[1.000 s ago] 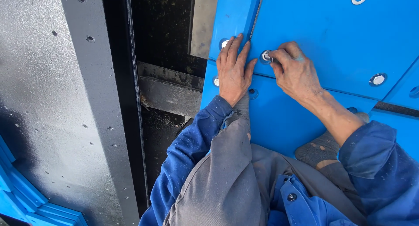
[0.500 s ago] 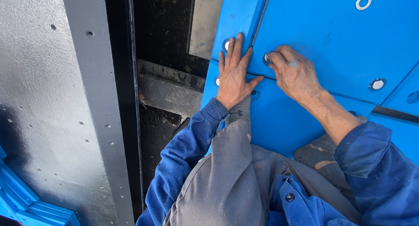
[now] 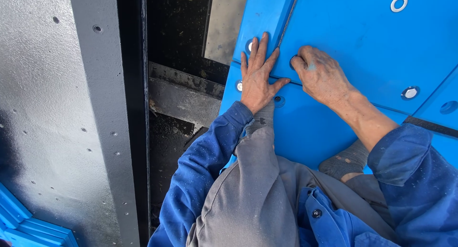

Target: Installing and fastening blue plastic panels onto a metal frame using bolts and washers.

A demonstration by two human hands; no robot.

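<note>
My left hand [image 3: 259, 75] lies flat with fingers spread on a blue plastic panel [image 3: 353, 42], beside the seam between two panels. My right hand [image 3: 320, 75] rests on the same panel just to the right, its fingertips curled over a round recessed hole [image 3: 292, 62]; what is under the fingers is hidden. A metal bolt head [image 3: 239, 85] sits in a recess left of my left hand, and another [image 3: 250, 46] shows by its fingertips.
More recessed bolts [image 3: 410, 92] and a washer-ringed hole [image 3: 399, 3] dot the blue panels at right. A dark gap with a steel crossbar [image 3: 183, 92] lies left of them, then a grey painted steel beam [image 3: 100, 123]. Blue ribbed parts [image 3: 28, 225] sit bottom left.
Both hands have stayed on the panel while the view shifted slightly; my right fingers have closed more tightly over the recessed hole.
</note>
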